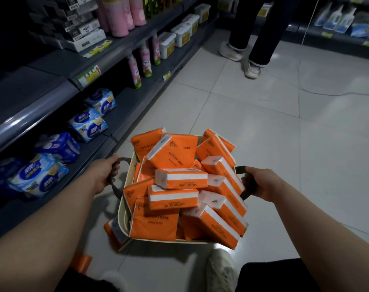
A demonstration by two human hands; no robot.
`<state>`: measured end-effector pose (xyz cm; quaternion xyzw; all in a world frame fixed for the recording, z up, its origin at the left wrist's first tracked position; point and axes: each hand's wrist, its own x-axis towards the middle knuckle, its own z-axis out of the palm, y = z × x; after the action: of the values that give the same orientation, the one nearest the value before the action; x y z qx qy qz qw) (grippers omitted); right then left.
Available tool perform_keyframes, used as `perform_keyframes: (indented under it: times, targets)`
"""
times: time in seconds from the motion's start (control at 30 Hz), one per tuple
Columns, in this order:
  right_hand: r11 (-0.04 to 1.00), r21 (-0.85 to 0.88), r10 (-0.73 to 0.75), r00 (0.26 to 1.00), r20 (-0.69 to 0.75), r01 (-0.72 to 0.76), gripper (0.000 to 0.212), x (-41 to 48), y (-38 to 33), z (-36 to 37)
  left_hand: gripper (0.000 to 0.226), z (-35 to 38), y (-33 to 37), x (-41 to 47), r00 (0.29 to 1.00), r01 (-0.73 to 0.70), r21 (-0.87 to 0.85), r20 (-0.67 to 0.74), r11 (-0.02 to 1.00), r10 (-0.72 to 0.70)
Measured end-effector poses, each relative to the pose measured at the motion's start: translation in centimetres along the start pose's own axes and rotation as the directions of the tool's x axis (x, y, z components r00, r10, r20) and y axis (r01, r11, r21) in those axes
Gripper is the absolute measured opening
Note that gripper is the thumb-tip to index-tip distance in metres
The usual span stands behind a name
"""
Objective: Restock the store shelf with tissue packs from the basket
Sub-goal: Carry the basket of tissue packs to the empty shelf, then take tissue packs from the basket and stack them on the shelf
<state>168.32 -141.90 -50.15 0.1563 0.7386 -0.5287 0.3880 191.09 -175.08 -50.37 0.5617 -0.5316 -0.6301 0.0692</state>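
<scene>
A cream basket heaped with several orange tissue packs hangs above the tiled floor in front of me. My left hand grips its dark left handle. My right hand grips the dark right handle. One orange pack sticks out over the basket's near left rim. Another orange pack lies on the floor near my feet. The dark store shelf runs along the left.
The lower shelf holds blue and white soft packs. Pink bottles and white tubs stand farther along. Another person's legs stand in the aisle ahead. A cable trails across the floor. My shoes are just below the basket.
</scene>
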Motion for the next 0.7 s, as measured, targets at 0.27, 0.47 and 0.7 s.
perform_keyframes:
  times: [0.27,0.47,0.7]
  targets:
    - [0.551,-0.759,-0.502,0.864,0.030,0.346,0.055,-4.4,-2.9,1.2,0.049,2.3,2.6,-5.2,0.926,-0.322,0.564,0.019,0.761,0.377]
    - [0.178,-0.856,-0.683,0.688,0.247,0.485,0.047,-8.4,-4.1,3.0,0.044,4.7,4.3,-9.6,0.717,-0.625,0.701,0.340,0.344,0.608]
    - [0.095,-0.846,-0.681,0.655,0.328,0.524,0.046,-8.2,-2.4,4.1,0.070,6.7,2.9,-10.9,0.692,-0.673,0.717,0.524,0.181,0.497]
